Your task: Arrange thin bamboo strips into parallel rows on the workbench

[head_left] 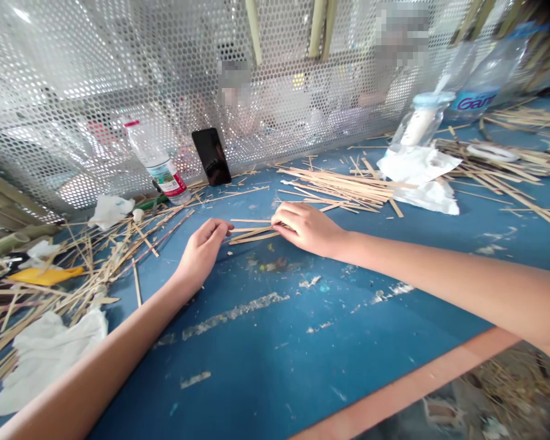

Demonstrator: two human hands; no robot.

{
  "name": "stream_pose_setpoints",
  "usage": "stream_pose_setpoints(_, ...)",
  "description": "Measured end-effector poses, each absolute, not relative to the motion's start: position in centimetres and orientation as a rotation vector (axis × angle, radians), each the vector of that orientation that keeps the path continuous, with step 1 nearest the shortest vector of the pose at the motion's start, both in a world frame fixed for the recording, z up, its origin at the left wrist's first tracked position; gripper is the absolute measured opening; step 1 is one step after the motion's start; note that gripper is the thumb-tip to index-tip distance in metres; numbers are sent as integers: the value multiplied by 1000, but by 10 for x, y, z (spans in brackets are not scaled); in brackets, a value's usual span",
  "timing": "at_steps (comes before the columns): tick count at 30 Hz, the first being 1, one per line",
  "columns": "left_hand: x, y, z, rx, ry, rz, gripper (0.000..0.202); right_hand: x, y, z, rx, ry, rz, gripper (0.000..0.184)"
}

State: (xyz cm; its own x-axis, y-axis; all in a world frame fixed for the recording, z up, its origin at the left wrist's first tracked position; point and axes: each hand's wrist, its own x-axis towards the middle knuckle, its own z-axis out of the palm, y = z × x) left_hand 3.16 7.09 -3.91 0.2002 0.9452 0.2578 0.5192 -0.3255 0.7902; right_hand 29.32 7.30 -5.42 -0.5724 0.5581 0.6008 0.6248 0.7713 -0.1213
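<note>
My left hand (205,247) is closed, thumb against the curled fingers, at the left end of a few thin bamboo strips (255,231). One strip runs from its fingertips toward my right hand (306,229). My right hand is closed over the right ends of these strips, its fingers bent down to the blue table (256,354). The strips lie roughly parallel between the hands, and their right ends are hidden under the right fingers. Just behind the right hand spreads a loose pile of bamboo strips (343,185).
Along the perforated metal screen (165,79) stand a red-capped bottle (158,162), a phone (212,157), a lidded plastic cup (421,119) and a large bottle (490,79). Tissue (419,174) lies right. Scattered strips (96,263), a yellow piece (46,276) and crumpled tissue (55,345) cover the left.
</note>
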Motion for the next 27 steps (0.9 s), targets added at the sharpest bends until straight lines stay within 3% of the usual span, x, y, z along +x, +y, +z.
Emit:
stream_pose_setpoints(6,34,70,-40,2006,1264,813,36,292,69,-53,-888,-2299,-226,19)
stream_pose_setpoints(10,33,71,-40,1862,1231,930,32,292,69,-54,-881,-2310,-209,19)
stream_pose_setpoints(27,31,72,-37,1696,1033,1087,26,291,66,-49,-1081,-2182,396,21)
